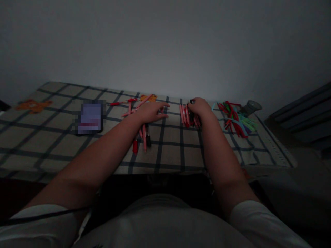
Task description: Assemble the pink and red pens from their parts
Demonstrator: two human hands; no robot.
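Observation:
My left hand (152,112) reaches over a loose pile of pink, red and black pens (144,137). Its thumb and index finger are spread apart and point to the right; a small reddish end shows near them, and whether the hand touches it is unclear. To the right, pink and red pens (184,115) lie side by side in a row, with darker ones at the right. My right hand (202,107) bends over this row's right end, fingertips closed around the top of a black pen (191,102). The hand partly hides the row.
A phone-like device (90,119), blurred out, lies at the left on the checked tablecloth (168,155). Colourful strips (235,120) are heaped at the right beside a clear tipped cup (250,107). A red pen (124,102) lies behind the pile. The wall (165,48) borders the table's back.

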